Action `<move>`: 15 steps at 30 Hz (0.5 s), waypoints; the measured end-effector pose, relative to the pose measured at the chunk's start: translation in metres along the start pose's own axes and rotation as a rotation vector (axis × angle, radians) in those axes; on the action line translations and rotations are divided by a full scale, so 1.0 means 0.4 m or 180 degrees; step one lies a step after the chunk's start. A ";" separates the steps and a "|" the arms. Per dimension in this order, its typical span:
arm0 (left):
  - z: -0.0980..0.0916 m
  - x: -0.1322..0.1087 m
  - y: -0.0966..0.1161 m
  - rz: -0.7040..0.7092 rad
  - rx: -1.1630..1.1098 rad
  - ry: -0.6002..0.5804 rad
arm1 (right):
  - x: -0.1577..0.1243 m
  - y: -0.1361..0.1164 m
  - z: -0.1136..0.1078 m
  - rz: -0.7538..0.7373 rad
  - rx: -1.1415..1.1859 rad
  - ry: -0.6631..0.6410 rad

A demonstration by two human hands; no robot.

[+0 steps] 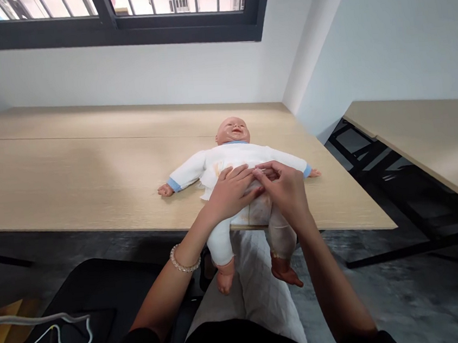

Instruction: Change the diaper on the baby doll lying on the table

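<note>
A baby doll lies on its back on the wooden table, arms spread and lower legs hanging over the front edge. It wears a white top with blue collar and cuffs, brown-stained at the belly, and white leggings. My left hand rests flat across the belly, fingers stretched toward the right. Over the same spot, my right hand has thumb and index finger pinched together by the left fingertips. Whatever is in that pinch is too small to make out. The cloth under both palms is hidden.
A second table with black folding legs stands to the right, across a gap. A black chair is at lower left, with a white cable near it. Behind the table are a white wall and a barred window.
</note>
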State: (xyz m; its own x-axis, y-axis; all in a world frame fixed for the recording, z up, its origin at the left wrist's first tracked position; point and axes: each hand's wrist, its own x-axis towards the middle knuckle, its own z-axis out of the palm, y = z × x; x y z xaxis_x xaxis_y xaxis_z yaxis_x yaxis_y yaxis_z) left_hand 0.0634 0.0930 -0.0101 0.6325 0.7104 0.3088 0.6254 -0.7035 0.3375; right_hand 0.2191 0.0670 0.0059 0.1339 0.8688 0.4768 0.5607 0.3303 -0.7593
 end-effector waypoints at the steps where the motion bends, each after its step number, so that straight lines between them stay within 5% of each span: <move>1: 0.000 0.000 0.000 -0.0013 -0.0002 -0.0023 | -0.002 -0.004 0.005 -0.0012 -0.0084 0.0033; 10: -0.007 -0.002 -0.001 -0.0158 -0.0521 0.0201 | -0.014 -0.009 0.019 -0.0116 -0.0381 0.0021; 15: 0.011 0.001 -0.020 -0.0128 -0.0907 0.0633 | -0.021 -0.012 0.023 -0.0278 -0.0635 -0.0182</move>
State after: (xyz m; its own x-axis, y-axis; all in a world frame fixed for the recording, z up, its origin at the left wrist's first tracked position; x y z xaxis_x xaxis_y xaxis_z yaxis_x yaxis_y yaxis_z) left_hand 0.0607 0.0989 -0.0164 0.4910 0.7472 0.4479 0.4775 -0.6609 0.5790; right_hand 0.2078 0.0616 0.0016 0.0343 0.8615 0.5066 0.7195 0.3306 -0.6108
